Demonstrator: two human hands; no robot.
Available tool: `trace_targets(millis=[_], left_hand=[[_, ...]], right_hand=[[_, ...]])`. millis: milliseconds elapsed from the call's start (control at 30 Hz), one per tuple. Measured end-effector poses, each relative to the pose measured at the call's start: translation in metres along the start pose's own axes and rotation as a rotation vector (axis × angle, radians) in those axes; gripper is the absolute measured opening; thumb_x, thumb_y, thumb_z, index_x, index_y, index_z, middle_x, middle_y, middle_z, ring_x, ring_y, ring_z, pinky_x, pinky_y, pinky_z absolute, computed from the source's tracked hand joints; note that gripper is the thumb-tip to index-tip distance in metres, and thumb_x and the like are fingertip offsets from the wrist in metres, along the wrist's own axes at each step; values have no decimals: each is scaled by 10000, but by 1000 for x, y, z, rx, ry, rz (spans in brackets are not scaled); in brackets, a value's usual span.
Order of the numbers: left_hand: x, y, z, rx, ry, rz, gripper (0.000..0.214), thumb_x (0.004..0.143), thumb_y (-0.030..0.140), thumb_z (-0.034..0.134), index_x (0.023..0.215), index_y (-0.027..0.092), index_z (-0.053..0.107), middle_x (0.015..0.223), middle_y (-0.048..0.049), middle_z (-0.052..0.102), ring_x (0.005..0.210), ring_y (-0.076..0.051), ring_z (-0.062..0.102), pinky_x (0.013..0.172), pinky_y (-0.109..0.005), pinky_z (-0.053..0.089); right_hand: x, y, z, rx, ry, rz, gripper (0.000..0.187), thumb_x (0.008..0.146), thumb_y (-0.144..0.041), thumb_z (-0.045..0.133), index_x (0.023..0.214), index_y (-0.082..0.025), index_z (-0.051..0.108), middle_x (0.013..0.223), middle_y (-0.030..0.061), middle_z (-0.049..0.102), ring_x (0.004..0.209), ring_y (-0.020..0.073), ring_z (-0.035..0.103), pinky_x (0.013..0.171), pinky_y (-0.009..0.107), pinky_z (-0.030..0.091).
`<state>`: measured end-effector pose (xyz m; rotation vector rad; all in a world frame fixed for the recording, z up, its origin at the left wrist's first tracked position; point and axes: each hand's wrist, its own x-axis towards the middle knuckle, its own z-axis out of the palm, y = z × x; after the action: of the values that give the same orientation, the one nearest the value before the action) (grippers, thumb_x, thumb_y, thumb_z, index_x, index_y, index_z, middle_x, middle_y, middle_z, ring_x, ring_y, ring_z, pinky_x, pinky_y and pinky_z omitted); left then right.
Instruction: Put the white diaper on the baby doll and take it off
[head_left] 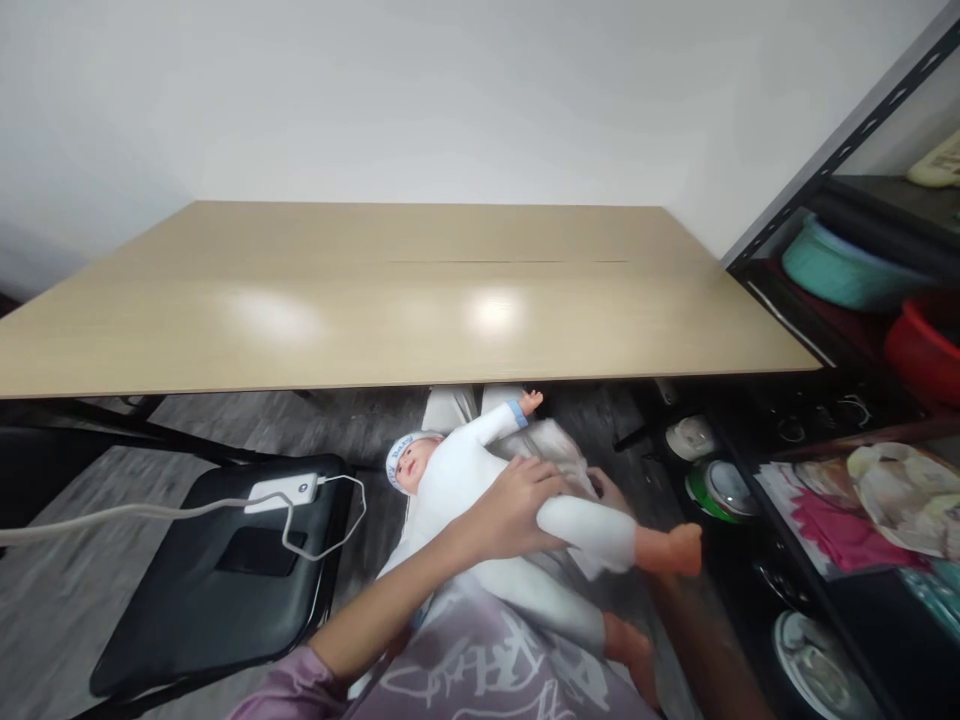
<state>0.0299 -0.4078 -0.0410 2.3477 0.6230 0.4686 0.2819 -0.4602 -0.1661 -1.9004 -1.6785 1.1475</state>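
Note:
A baby doll (457,475) in a white outfit and a lettered cap lies across the lap, head to the left and legs to the right. My left hand (521,505) is closed over the doll's hip and the top of its raised leg. Behind that leg is a crumpled, translucent thing that looks like a plastic bag (555,440). My right hand (613,492) is at the bag's right edge, fingers curled on it; the doll's leg and foot hide part of that hand and forearm.
A wooden table (360,300) stands in front, its near edge just beyond the doll. On the left, a black chair (225,620) carries a white power bank (281,492) with a cable and a dark phone (259,552). Shelves with a teal basin (847,265) and a red basin (926,345) line the right.

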Motion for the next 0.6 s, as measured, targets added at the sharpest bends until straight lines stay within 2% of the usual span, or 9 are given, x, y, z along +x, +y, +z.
trace_targets(millis=[67,133,267,333,433,533,600], left_hand=[[-1,2,8,49,-60,15,428,883,434,882,1203,220,697,1237,-51,720,1159,-278,639,1010,-402,410],[-3,3,20,117,-128,23,435,892,460,866,1199,206,690,1233,-68,716,1139,-289,636,996,-420,417],[-9,3,44,221,-210,86,438,901,464,847,1193,184,679,1176,-82,718,1093,-302,633,932,-439,423],[-12,2,51,256,-222,110,436,904,458,847,1191,178,676,1151,-87,719,1081,-306,631,911,-446,419],[-14,1,52,275,-221,101,441,912,456,845,1207,179,669,1178,-94,719,1083,-304,628,907,-454,414],[-14,1,51,280,-219,95,468,906,454,852,1233,178,663,1194,-94,719,1087,-306,625,902,-452,410],[-13,1,51,286,-225,101,486,900,455,855,1246,176,658,1189,-95,719,1082,-307,624,904,-453,409]], right_hand=[[34,-10,21,95,116,23,418,1103,-510,510,1298,-166,646,1253,160,753,1146,316,724,997,444,620],[67,-19,38,161,200,37,455,1044,-536,536,1286,-158,611,1190,165,762,1101,334,731,980,469,618],[113,-25,55,203,290,0,454,888,-382,645,1308,-212,611,1328,156,729,1270,351,681,1110,509,551],[121,-22,57,203,317,-23,433,875,-351,623,1289,-223,633,1359,157,722,1310,348,666,1133,500,531],[121,-14,57,186,383,-3,490,917,-422,585,1340,-178,619,1350,204,718,1289,371,669,1133,541,523],[122,-8,53,144,462,17,673,926,-476,615,1493,-123,536,1474,258,643,1427,408,570,1238,629,414],[130,-11,49,117,477,0,685,947,-472,638,1542,-151,528,1545,236,604,1500,406,505,1290,658,340]])
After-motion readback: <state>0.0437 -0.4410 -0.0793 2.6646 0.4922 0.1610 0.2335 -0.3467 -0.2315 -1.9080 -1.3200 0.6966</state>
